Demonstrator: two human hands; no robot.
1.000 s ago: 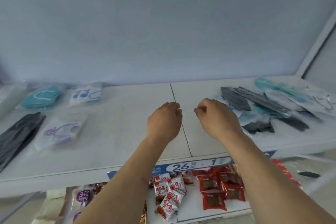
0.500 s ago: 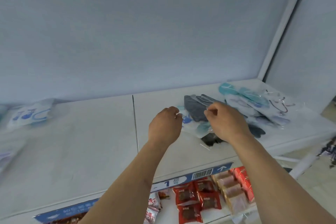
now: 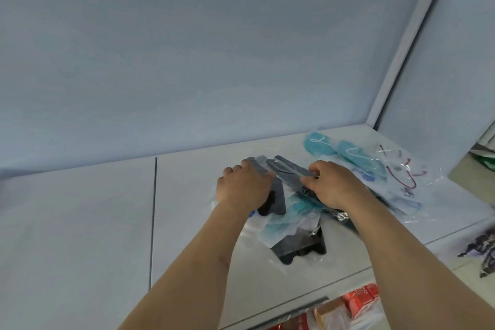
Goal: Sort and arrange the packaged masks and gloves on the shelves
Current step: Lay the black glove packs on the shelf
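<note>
The left hand [image 3: 242, 187] and the right hand [image 3: 330, 185] each curled their fingers around dark packets [image 3: 290, 173] on top of the messy pile [image 3: 284, 222] on the white shelf [image 3: 80, 222], by blue masks [image 3: 345, 154].

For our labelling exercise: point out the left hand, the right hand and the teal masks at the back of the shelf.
left hand [image 3: 242, 187], head view, on the back of the hand.
right hand [image 3: 333, 186], head view, on the back of the hand.
teal masks [image 3: 348, 154], head view, on the teal fabric inside the clear wrapper.

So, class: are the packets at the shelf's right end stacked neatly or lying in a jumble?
Jumbled: the packets overlap at odd angles on the shelf.
</note>
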